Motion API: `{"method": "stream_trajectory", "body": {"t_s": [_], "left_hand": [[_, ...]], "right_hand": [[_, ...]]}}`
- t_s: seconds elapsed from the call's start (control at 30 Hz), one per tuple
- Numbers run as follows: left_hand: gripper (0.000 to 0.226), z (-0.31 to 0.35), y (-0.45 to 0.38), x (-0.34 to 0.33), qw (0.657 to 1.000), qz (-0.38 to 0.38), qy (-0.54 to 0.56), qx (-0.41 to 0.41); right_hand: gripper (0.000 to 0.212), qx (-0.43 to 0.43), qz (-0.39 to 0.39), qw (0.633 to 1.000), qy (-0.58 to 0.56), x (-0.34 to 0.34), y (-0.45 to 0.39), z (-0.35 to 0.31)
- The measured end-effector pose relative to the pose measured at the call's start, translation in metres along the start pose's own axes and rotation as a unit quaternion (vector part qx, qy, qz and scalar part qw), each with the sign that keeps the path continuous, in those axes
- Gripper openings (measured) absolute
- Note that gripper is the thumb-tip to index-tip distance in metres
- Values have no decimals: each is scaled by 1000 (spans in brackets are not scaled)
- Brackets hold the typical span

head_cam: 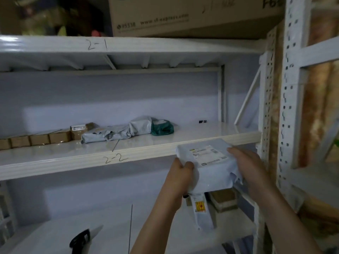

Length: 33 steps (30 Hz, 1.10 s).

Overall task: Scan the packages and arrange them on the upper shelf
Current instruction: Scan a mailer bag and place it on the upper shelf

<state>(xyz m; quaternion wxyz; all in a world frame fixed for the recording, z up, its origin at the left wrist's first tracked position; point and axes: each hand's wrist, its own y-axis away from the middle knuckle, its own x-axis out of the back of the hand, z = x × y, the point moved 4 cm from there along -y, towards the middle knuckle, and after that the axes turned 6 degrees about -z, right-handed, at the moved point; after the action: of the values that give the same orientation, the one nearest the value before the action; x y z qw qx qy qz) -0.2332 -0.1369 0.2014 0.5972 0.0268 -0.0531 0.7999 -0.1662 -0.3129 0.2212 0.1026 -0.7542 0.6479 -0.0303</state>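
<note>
A white plastic mailer package (207, 162) with a printed label on top is held in both hands just in front of the edge of the upper shelf (91, 160), marked "2-2". My left hand (180, 176) grips its left end and my right hand (247, 165) grips its right end. On the shelf lie a row of small brown boxes (39, 139), a long grey mailer bag (117, 132) and a green and white bag (162, 127). A black and white scanner (82, 239) lies on the lower shelf at the bottom left.
Above, a large cardboard box (183, 15) sits on the shelf marked "2-1". A perforated white upright (267, 107) stands at the right. Below the held package are a labelled white parcel (200, 208) and a brown box (222, 197). The right part of the "2-2" shelf is bare.
</note>
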Motion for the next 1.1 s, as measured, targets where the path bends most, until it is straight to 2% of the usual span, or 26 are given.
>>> {"method": "stream_trajectory", "body": {"t_s": [0.13,0.33,0.47,0.67,0.77,0.9,0.97,1.1], "left_hand": [[22,30,-12,-13,998,12,-19,-57],[10,46,-63,-12,995,53,0,-85],[34,39,-121,-8,994,69,-15,-83],[37,42,-203,4,982,114,-123,-92],[43,43,-240,6,983,88,-125,-100],[57,42,-276,6,980,64,-148,-119],[68,41,-286,10,975,46,-183,-119],[87,44,-305,22,962,-8,-267,-63]], "right_hand": [[26,60,-13,998,-34,14,-6,-22],[19,65,-5,998,-14,9,-58,-20],[23,73,-10,997,-17,-1,-98,-14],[14,84,-8,996,4,-22,-180,-13],[10,82,-8,996,15,-30,-223,-7],[24,67,0,997,40,-35,-274,6],[28,28,-23,996,80,-41,-302,11],[30,-27,-98,983,153,-60,-350,15]]}}
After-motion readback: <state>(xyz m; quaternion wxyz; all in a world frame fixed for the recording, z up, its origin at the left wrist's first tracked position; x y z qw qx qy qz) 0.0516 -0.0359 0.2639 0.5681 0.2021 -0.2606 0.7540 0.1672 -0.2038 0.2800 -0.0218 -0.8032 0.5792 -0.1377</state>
